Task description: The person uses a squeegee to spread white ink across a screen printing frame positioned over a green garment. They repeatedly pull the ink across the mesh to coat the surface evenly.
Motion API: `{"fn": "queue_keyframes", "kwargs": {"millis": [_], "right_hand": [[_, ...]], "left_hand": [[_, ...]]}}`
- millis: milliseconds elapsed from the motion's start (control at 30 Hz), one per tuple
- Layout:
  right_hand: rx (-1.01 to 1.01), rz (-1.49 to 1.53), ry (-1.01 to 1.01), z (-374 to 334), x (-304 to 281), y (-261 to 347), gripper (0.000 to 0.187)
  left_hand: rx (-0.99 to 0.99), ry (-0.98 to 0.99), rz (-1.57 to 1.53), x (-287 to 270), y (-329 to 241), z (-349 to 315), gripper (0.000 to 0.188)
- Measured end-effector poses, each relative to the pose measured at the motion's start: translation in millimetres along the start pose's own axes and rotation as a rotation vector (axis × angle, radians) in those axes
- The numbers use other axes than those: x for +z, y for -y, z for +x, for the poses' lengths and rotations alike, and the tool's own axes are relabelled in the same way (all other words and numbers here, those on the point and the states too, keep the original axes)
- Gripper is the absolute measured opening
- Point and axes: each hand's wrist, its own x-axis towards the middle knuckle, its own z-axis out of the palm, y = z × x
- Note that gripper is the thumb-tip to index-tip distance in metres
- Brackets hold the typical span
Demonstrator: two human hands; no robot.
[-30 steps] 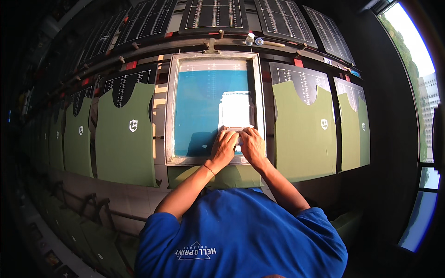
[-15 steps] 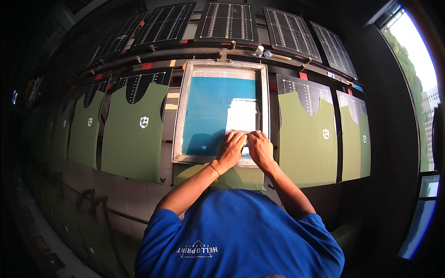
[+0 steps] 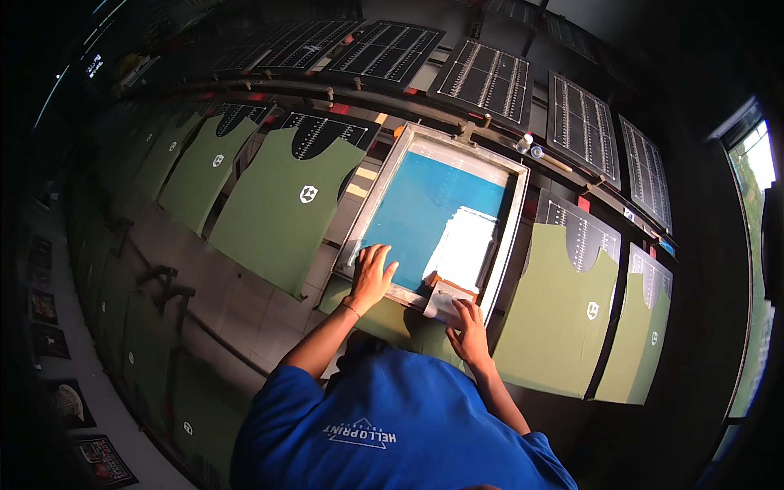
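Note:
A screen-printing frame (image 3: 516,200) with blue mesh (image 3: 429,192) lies over a green shirt panel (image 3: 384,320). White ink (image 3: 465,245) covers a patch on the mesh's right side. At the frame's near rim a squeegee (image 3: 443,304) rests tilted, its brown blade edge toward the ink. My right hand (image 3: 471,335) has bent fingers at the squeegee's right end, with the thumb lower down. Over the frame's near left corner lies my left hand (image 3: 373,278), fingers spread and holding nothing; its palm side is hidden.
Green shirt panels with small white emblems lie on boards to the left (image 3: 282,216) and right (image 3: 567,314). Behind, a rail carries a small bottle (image 3: 524,143), a tape roll (image 3: 536,152) and a stick (image 3: 557,163). Black marked boards (image 3: 483,82) stand beyond.
My left hand has left the squeegee for the frame's near left corner. The squeegee has come back to the near rim with my right hand. The view has turned.

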Motion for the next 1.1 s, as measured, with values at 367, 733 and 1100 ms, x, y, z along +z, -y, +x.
{"fn": "queue_keyframes", "kwargs": {"millis": [367,733,1100], "right_hand": [[0.552,0.431,-0.350,-0.9,37.5,-118.0,0.044],[0.686,1.031,-0.312,3.5,33.9,-140.1,0.049],[0.714,0.860,-0.645,22.8,13.1,-81.6,0.035]], "left_hand": [[-0.421,0.044,0.171,2.5,136.3,16.9,0.040],[-0.429,-0.063,0.140,-5.8,110.4,28.6,0.051],[-0.597,-0.040,-0.068,-37.9,91.9,37.2,0.066]]}}
